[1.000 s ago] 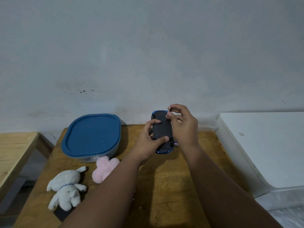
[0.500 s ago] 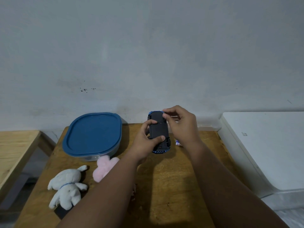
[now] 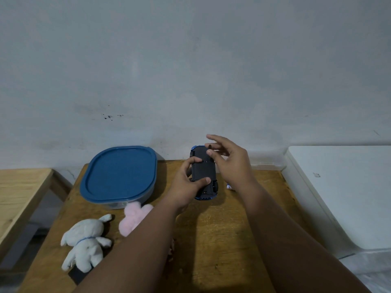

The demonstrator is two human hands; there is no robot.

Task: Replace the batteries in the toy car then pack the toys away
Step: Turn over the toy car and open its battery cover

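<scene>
Toy car held underside up, to the right of the blue-lidded container and clear of the counter.

**Progress.** The task appears to be in its battery stage. The dark underside panel faces the camera and looks closed, but whether new batteries are already in cannot be told. A small white object lies on the counter further right of the container, just beyond the car; it is too small to identify. Packing is judged not yet begun. The container has its lid on, and the white plush toy and pink plush toy lie outside it, on the counter in front of it. The pink one touches the container's near edge.

**Hands.** The left hand grips the car, with the thumb laid across the underside and the fingers curled round the side facing the container. The right hand is spread over the car's far end, fingers loosely extended and apart. The thumb tip sits over the panel, though contact cannot be confirmed. A dark spot by the forefinger cannot be made out, and no held object is evident.
</scene>
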